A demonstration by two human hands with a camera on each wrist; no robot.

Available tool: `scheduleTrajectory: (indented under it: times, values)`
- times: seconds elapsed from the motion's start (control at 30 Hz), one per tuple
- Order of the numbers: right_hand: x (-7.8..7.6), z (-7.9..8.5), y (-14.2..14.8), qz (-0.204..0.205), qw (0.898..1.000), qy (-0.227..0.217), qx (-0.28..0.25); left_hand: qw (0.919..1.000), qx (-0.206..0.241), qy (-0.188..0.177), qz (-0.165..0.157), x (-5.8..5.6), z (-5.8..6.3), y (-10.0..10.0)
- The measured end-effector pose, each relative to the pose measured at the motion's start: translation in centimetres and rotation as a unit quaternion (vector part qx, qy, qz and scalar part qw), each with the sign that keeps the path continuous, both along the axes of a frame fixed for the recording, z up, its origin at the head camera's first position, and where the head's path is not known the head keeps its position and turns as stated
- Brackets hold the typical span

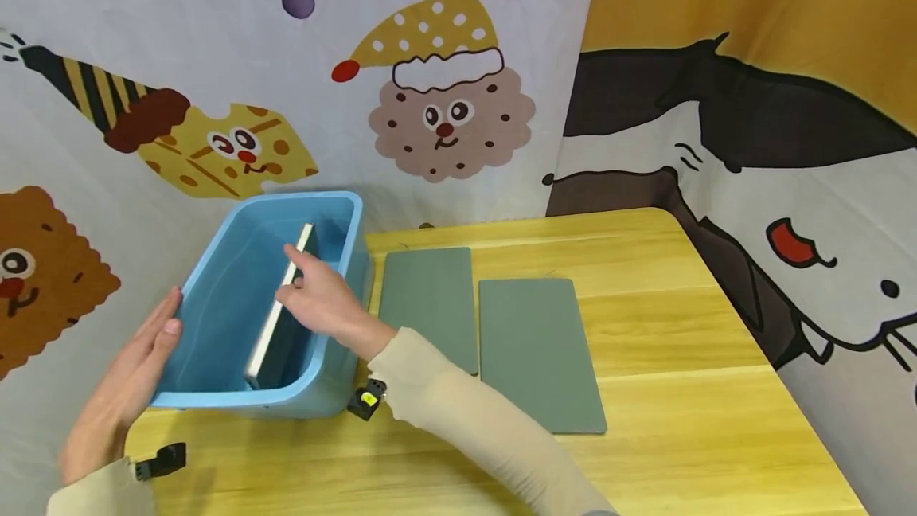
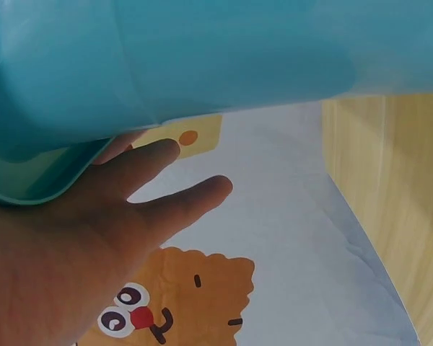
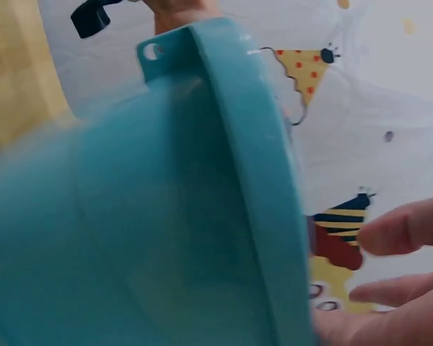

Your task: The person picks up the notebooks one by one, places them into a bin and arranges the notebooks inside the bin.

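Note:
In the head view a blue plastic bin [image 1: 215, 317] stands at the table's left. A dark green book [image 1: 271, 357] with pale page edges is upright on edge inside it, near the right wall. Above this book hovers my right hand [image 1: 325, 297], index finger stretched out and fingertips over the page edge. The right wrist view shows that hand's fingers [image 3: 393, 234] spread apart beyond the bin's rim. My left hand [image 1: 132, 365] rests against the bin's left rim; in the left wrist view its fingers [image 2: 187, 205] are straight and spread.
Two flat green books [image 1: 430, 301] [image 1: 537, 357] lie side by side on the wooden table [image 1: 680, 388], right of the bin. Behind the table hangs a cloth [image 1: 236, 22] with cartoon figures. Black straps with small devices [image 1: 367, 399] sit at both wrists.

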State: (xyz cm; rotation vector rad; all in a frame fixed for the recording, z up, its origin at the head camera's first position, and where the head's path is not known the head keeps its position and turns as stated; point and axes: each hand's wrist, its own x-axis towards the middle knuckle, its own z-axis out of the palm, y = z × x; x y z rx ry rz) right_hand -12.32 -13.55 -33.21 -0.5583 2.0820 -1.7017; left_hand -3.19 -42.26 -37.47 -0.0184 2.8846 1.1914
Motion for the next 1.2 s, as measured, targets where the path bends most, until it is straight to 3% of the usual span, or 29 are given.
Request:
scheduleTrajectory:
  times: [0.17,0.33,0.53,0.77,1.1,1.2]
  values:
    - [1.0,-0.8,2.5,0.026,0.997,0.078,-0.004,0.9990,-0.039,0.016,0.012,0.7,-0.8,0.1]
    - [2.5,-2.2,5.3,0.031,0.987,0.147,0.052,0.9973,-0.069,0.023,0.011,1.6,-1.2,0.2]
    - [3.1,-4.0,8.8,0.026,0.980,0.169,0.101,0.9943,-0.106,0.003,0.011,1.5,-1.2,0.3]
    - [2.8,-6.1,14.0,-0.011,0.970,0.165,0.180,0.9948,-0.100,-0.015,0.018,0.9,-0.5,0.4]
    - [2.1,-10.5,23.1,-0.084,0.932,0.165,0.311,0.9939,-0.104,-0.019,0.033,0.1,-0.2,0.7]
    - [1.6,-11.8,25.9,-0.095,0.913,0.169,0.358,0.9942,-0.101,-0.016,0.031,-0.2,-0.4,0.8]
